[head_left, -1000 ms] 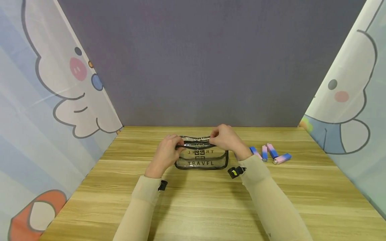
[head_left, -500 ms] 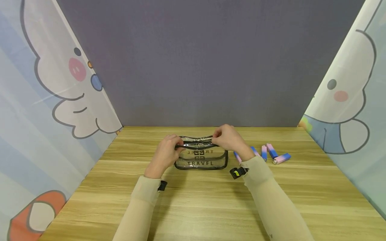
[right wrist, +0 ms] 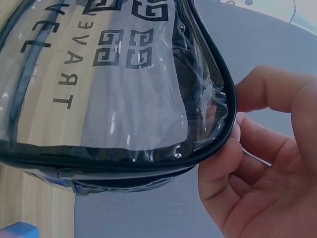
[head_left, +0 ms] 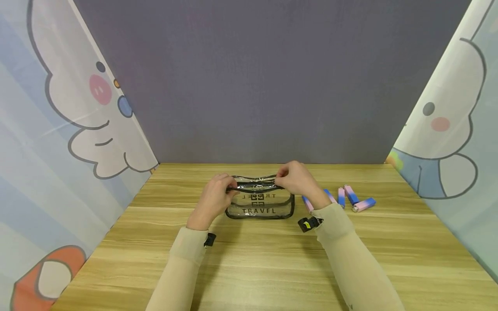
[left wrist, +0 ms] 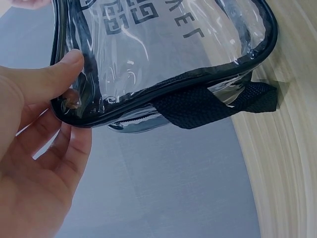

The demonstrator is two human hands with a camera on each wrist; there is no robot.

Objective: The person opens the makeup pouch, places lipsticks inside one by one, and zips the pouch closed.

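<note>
A clear plastic travel pouch (head_left: 272, 199) with black piping and dark TRAVEL lettering stands on the table in front of me. My left hand (head_left: 216, 193) pinches its upper left corner; in the left wrist view the thumb lies on the clear film, fingers behind the edge. A black webbing strap (left wrist: 190, 106) hangs off that side. At the upper right corner, my right hand (head_left: 297, 179) pinches the top edge between thumb and fingertips. Whether a zipper pull is between those fingers is hidden. Seen through its film, the pouch holds nothing.
Several small pink-and-blue sticks (head_left: 364, 204) with silvery ends lie to the right of the pouch, some partly behind my right forearm. A grey panel (head_left: 272, 86) rises at the table's back edge. Cartoon-printed curtains (head_left: 46, 151) flank the wooden table (head_left: 256, 268).
My right hand has shifted slightly rightward along the pouch's top edge, uncovering more of the sticks beside it. The left hand and pouch have stayed about where they were.
</note>
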